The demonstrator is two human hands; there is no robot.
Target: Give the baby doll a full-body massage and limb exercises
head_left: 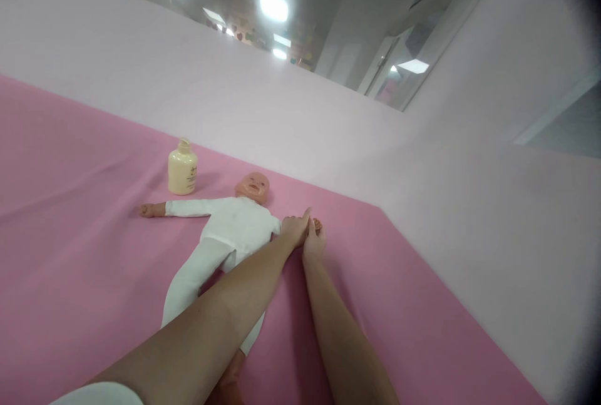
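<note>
A baby doll [237, 223] in white clothes lies on its back on a pink sheet [84, 255], arms stretched out to both sides. My left hand [294, 231] is wrapped round the doll's forearm near the wrist, on the right side of the view. Close against it, my right hand [314, 247] grips the doll's small hand [318, 225], whose curled fingers show above mine. My left forearm crosses over the doll's body and hides part of its legs. One brown foot of the doll [230, 380] shows at the bottom edge.
A cream lotion bottle [183, 168] stands upright on the sheet beyond the doll's other arm. Pale padded walls [300, 117] rise along the far and right edges. Above the far wall are windows or mirrors with bright ceiling lights [273, 7].
</note>
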